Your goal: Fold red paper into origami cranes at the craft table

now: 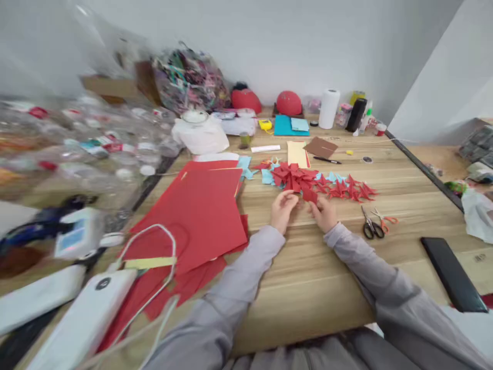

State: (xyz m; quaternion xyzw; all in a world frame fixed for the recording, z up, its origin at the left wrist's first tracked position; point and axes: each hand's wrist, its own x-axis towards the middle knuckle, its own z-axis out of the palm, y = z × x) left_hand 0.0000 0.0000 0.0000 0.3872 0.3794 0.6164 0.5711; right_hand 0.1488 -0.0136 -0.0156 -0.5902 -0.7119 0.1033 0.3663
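Note:
Between my hands is a small folded red paper piece (309, 196). My right hand (324, 212) pinches its lower right edge. My left hand (283, 209) is just left of it, thumb and fingers curled close together; whether anything thin is between them is too small to tell. Right behind my hands lies a pile of folded red paper shapes (295, 176), with light blue folded pieces (267, 177) at its left side. More pointed red shapes (352, 188) stretch off to the right.
Large red paper sheets (208, 210) cover the table's left part. Black scissors (372, 226) and orange scissors (384, 220) lie right of my hands, a black phone (453, 272) farther right. A white power bank (87, 318) with a cable is at front left. Plastic bottles (103, 149) crowd the far left.

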